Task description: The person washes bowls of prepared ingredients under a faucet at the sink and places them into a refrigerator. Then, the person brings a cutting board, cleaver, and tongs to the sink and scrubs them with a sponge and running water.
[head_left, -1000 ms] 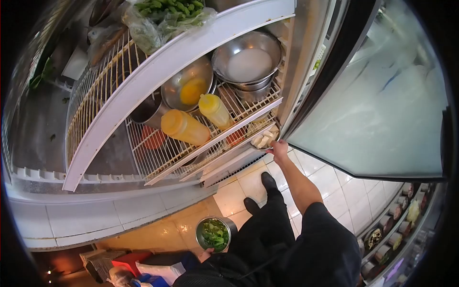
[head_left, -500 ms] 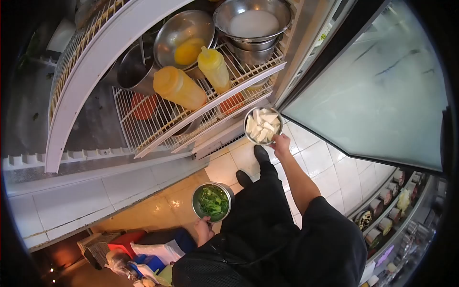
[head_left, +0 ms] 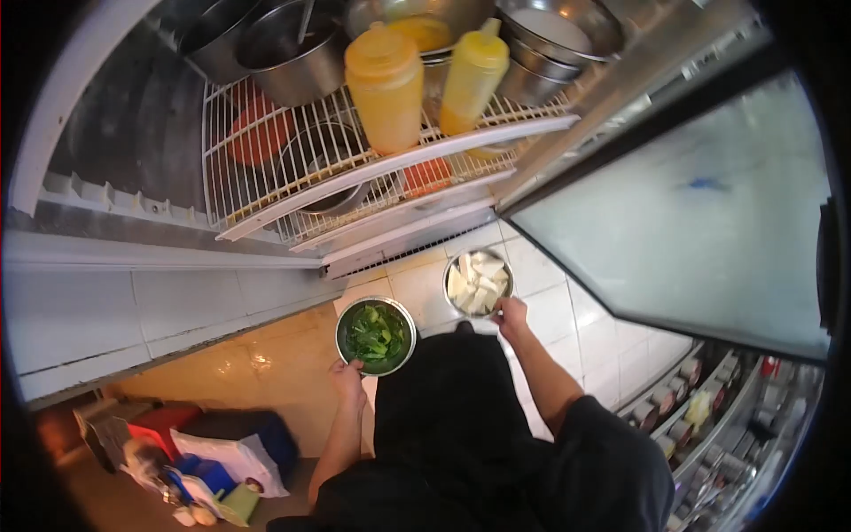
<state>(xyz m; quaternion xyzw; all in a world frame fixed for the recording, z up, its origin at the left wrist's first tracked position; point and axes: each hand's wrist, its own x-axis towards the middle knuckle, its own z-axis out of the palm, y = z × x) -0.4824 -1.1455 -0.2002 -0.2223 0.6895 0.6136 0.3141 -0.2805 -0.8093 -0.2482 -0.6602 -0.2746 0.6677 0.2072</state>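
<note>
My left hand (head_left: 347, 379) grips the rim of a round metal bowl (head_left: 409, 341) that holds green leafy vegetables (head_left: 376, 333). On the other side, my right hand (head_left: 511, 317) is closed on the edge of a second metal bowl (head_left: 448, 293), filled with white, wedge-like pieces (head_left: 480, 282) of a food I cannot identify. Both bowls hang level over the tiled floor, side by side and apart, in front of the open fridge. The fingers beneath each rim are partly hidden.
Wire fridge shelves (head_left: 310, 191) stand ahead, with an orange squeeze bottle (head_left: 384, 89), a yellow squeeze bottle (head_left: 474, 78) and several metal pots (head_left: 297, 66). The glass door (head_left: 683, 222) stands open at right. Boxes (head_left: 239, 443) lie at lower left, containers (head_left: 678, 399) at lower right.
The left bowl has moved up and forward, while the right bowl has come down and nearer my body. The view has shifted, and the fridge shelves now look closer.
</note>
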